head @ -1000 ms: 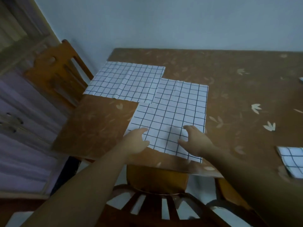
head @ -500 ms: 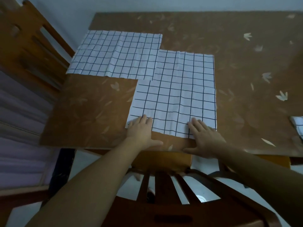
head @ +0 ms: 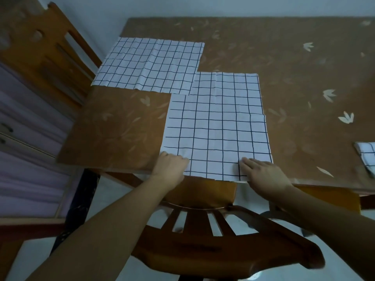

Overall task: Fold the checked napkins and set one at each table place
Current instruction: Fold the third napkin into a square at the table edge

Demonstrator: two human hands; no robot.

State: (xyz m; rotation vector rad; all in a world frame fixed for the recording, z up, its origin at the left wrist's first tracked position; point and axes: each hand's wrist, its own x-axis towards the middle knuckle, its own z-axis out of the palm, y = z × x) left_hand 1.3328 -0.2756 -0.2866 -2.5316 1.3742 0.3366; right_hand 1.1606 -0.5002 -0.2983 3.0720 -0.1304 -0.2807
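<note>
I see table point(head: 284, 57) across upper right of frame. Near napkin point(head: 217, 126) lies flat at centre, its lower edge at table edge. Far napkin point(head: 150, 65) lies flat upper left, the two overlap at one corner. Third napkin point(head: 367, 155) sits folded at right edge.

Left hand point(head: 170, 167) is curled and seems to pinch lower-left corner. Right hand point(head: 261, 173) lies flat on lower-right corner, fingers straight.

My judgement: first fold is only starting. Next, right hand must grip too, then lift both corners and carry them to upper edge, aligned.
</note>
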